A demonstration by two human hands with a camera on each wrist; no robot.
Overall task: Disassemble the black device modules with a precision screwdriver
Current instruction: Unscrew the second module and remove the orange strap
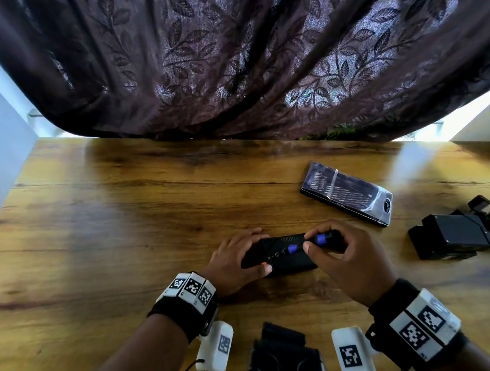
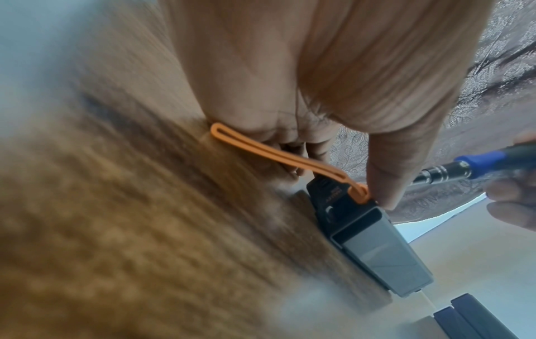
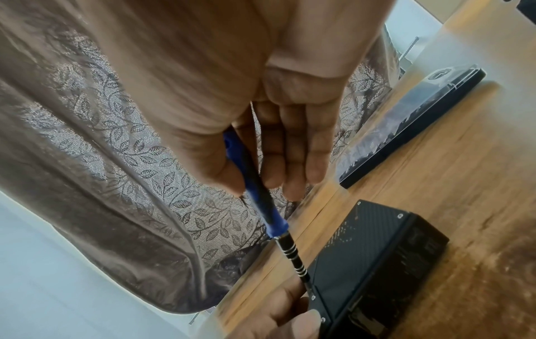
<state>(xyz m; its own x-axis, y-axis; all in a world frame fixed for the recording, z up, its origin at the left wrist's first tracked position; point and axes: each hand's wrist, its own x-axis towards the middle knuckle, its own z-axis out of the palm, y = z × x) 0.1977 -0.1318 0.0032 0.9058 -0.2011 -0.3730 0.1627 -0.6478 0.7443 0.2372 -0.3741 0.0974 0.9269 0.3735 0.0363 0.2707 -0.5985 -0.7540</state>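
Observation:
A black device module (image 1: 288, 262) lies flat on the wooden table (image 1: 114, 222), near the front centre. My left hand (image 1: 249, 253) grips its left end, thumb on the near side and fingers over the far side. In the left wrist view an orange strap loop (image 2: 278, 156) hangs from that end of the module (image 2: 365, 231). My right hand (image 1: 313, 241) pinches a precision screwdriver (image 1: 298, 246) with blue bands. The screwdriver (image 3: 261, 201) slants down, and its tip rests at a corner screw on the carbon-patterned top of the module (image 3: 377, 263), right by my left thumb.
A clear-lidded bit case (image 1: 347, 193) lies behind the module to the right. More black modules and mounts (image 1: 457, 235) sit at the right edge. A black strap bundle (image 1: 284, 362) lies near the front edge. A dark leaf-patterned curtain (image 1: 248, 50) hangs over the table's back.

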